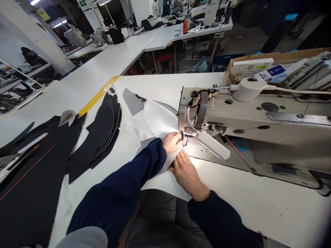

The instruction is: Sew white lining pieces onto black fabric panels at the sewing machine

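A grey sewing machine (248, 113) lies across the white table (258, 199) on the right, with a lit lamp on a flexible neck (213, 144). White and grey fabric pieces (157, 120) run under its needle area. My left hand (172, 142) is closed on the white fabric just left of the presser foot. My right hand (186, 173) lies flat with fingers stretched, pressing the fabric in front of the needle. Both arms wear dark blue sleeves.
A stack of black cut pieces (103, 134) lies left of the fabric, and larger black pieces with red piping (31, 179) fill the near left. A cardboard box (258, 65) stands behind the machine. Other tables and machines stand farther back.
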A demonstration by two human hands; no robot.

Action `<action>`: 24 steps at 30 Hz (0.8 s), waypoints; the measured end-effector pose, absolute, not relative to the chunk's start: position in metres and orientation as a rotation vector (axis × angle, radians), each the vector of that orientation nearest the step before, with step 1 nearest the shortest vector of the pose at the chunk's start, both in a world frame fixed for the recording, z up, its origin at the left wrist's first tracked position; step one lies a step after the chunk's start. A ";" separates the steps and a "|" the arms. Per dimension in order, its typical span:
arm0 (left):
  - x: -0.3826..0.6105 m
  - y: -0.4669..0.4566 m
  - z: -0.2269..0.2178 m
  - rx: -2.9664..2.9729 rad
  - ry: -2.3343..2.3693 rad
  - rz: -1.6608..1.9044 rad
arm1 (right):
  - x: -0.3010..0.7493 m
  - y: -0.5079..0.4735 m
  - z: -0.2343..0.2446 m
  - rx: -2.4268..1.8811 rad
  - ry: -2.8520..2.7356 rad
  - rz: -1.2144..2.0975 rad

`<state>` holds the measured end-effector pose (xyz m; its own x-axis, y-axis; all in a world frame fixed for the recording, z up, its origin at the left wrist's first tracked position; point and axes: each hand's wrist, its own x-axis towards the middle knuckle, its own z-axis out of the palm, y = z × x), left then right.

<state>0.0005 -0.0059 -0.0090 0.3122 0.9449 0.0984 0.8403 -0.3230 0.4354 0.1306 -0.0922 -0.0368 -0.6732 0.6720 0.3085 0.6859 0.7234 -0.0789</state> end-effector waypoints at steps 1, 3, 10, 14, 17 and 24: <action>0.002 -0.005 -0.007 2.275 1.641 0.432 | 0.130 -0.091 -0.037 -1.066 -2.611 -0.065; 0.006 -0.004 -0.003 2.258 1.708 0.357 | 0.129 -0.089 -0.036 -1.076 -2.611 -0.071; 0.009 0.003 0.008 2.249 1.735 0.215 | 0.128 -0.082 -0.036 -1.073 -2.618 -0.068; 0.007 0.009 0.004 2.246 1.714 0.289 | 0.127 -0.077 -0.036 -1.078 -2.631 -0.125; 0.005 0.017 -0.003 2.232 1.719 0.339 | 0.126 -0.071 -0.036 -1.092 -2.616 -0.135; 0.003 0.038 -0.004 2.317 1.748 0.294 | 0.121 -0.058 -0.038 -1.152 -2.505 -0.039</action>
<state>0.0026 0.0380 -0.0044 0.2709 0.9623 0.0245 0.9175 -0.2659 0.2958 0.1214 -0.0578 -0.0384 -0.5910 0.7259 0.3519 0.7365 0.6635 -0.1317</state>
